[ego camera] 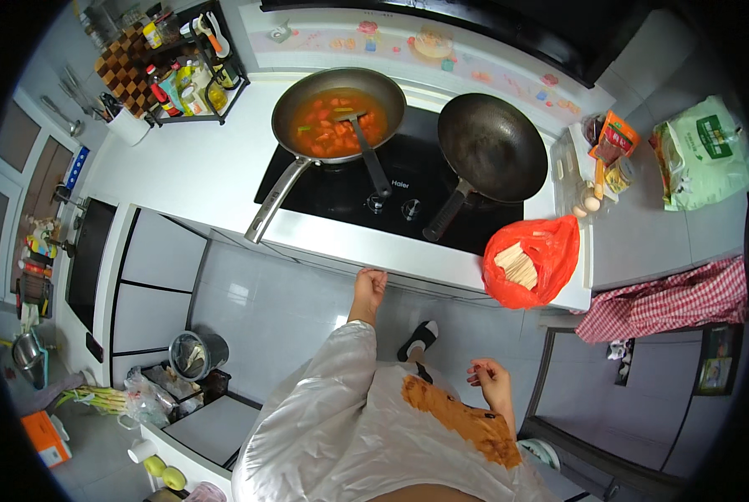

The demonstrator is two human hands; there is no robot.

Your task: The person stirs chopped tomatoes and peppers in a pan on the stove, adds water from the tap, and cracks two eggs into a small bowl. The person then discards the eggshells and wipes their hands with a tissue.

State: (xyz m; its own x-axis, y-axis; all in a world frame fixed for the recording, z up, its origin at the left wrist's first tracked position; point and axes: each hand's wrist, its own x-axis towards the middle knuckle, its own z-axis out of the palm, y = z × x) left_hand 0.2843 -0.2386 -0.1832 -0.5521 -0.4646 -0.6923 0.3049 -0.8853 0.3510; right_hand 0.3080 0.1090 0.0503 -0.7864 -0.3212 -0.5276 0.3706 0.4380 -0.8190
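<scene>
My left hand [370,293] is beside the counter's front edge, fingers curled, with no object visible in it. Lower down at my right side, my right hand [491,379] has loosely bent fingers and holds nothing. On the black glass hob [343,194] stands a steel-handled frying pan [288,119] with red, chunky tomato soup; a dark slotted turner [372,157] leans in it, handle over the rim. An empty dark wok [493,144] sits on the hob's right side. A red plastic bag [561,257] at the counter's right end holds pale sticks or noodles [517,266], exact kind unclear.
A black rack [224,103] of bottles and a white utensil holder [128,127] stand at the back left. Eggs [591,204] and packets lie right of the hob. A waste bin [214,350] is on the floor; a checked cloth [666,301] hangs at right.
</scene>
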